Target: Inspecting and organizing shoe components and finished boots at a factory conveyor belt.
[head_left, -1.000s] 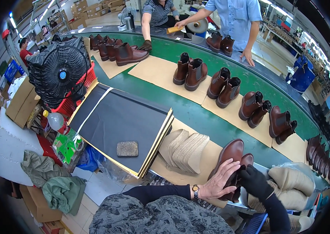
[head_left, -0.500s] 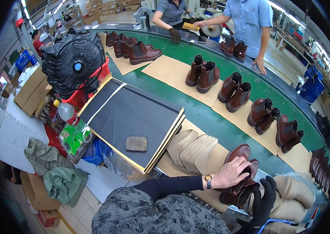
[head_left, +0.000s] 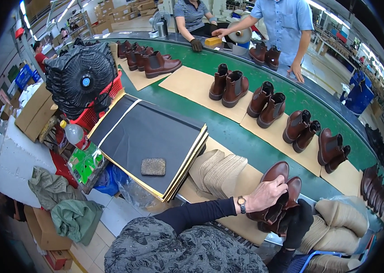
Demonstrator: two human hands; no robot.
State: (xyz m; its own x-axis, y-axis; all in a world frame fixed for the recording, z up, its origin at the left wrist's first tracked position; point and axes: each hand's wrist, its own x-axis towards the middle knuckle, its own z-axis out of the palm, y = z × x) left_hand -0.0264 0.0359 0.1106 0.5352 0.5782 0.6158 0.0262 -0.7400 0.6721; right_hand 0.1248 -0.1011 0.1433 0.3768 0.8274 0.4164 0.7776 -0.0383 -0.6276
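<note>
Okay, a green counter (head_left: 242, 139) is bowed by the lens; tan sheets (head_left: 180, 84) are laid along it, pairs of brown boots (head_left: 235, 91) stood on them. A black-topped stack (head_left: 155, 132) is placed by the near edge, left part; shaped tan pieces (head_left: 226, 175) are piled just right of it. Behind the far edge, a person in blue (head_left: 285, 25) and a person in stripes (head_left: 192, 17) are seen; cardboard boxes (head_left: 121, 17) are stacked in the back. The handled pair (head_left: 294, 186) is located at the near edge, right of the pieces. Toes are pointed toward the far edge, long axes roughly parallel, across the counter. Left hand (head_left: 268, 194), bare, is laid over the pair, fingers bunched narrow; right hand (head_left: 300, 221), black-gloved, is curled against the right boot's shaft. Neither grip can be told.
</note>
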